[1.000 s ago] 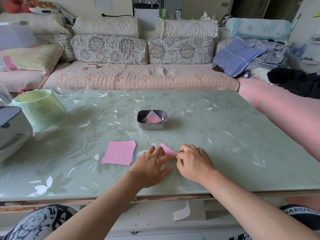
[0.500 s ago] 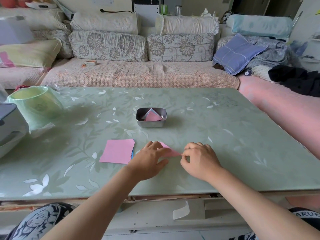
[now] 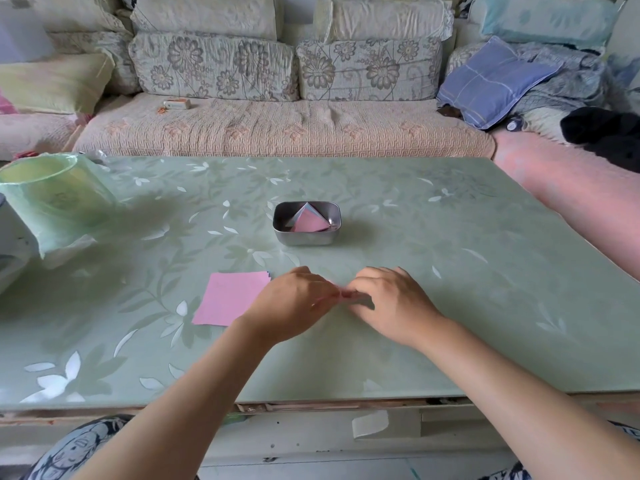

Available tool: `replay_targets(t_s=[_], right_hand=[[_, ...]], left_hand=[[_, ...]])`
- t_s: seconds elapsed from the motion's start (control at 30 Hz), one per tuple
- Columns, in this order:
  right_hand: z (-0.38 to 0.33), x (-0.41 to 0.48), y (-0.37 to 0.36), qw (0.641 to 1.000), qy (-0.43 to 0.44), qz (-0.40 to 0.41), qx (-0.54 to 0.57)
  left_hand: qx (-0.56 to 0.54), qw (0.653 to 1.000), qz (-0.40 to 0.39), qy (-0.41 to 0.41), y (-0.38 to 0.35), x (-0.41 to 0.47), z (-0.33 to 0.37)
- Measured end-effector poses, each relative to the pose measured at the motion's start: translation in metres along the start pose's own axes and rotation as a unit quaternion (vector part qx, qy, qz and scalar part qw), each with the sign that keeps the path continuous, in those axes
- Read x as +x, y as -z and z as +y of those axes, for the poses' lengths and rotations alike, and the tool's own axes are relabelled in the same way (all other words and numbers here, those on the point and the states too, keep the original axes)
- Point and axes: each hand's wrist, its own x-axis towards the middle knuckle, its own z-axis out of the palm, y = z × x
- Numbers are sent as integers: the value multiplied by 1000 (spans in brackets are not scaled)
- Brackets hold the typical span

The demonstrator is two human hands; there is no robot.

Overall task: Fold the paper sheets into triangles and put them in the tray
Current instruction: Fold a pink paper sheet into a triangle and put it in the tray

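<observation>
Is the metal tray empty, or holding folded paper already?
Not empty: the metal tray holds folded paper triangles, a pink one in front, a bluish edge behind.

The left hand [image 3: 294, 301] and the right hand [image 3: 394, 301] are bare. So are the left forearm [image 3: 194, 393] and the right forearm [image 3: 519, 393], uncovered along all of their length that shows. The fingers are slightly blurred, so nails and fine detail cannot be made out. Low at the left, a rounded knee is covered by a dark navy garment [image 3: 76, 448] printed with white and pale grey drawn figures in comic-style line work. More dark printed cloth of the same kind shows at the right edge and in a small patch at the bottom edge. There it is too cropped to make out the print.
</observation>
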Motion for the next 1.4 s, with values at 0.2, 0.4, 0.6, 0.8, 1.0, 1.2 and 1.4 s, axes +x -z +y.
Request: replay_targets(t_s=[0.2, 0.4, 0.6, 0.8, 1.0, 1.2, 1.4], right_hand=[[0, 11, 2, 995, -6, 69, 70], [0, 15, 10, 987, 5, 122, 102], [-13, 18, 14, 978, 18, 160, 130], [-18, 19, 17, 977, -19, 164, 133], [-15, 24, 17, 982, -60, 136, 119], [-3, 26, 21, 978, -81, 157, 109], [7, 26, 20, 976, -114, 155, 100]], left_hand=[[-16, 997, 45, 54, 7, 0, -2], [-39, 988, 109, 99, 21, 3, 3], [-78, 985, 114, 104, 25, 8, 10], [-79, 985, 119, 94, 27, 11, 12], [-75, 989, 97, 82, 29, 13, 5], [-68, 984, 126, 104, 42, 11, -9], [-47, 981, 135, 128, 54, 6, -23]])
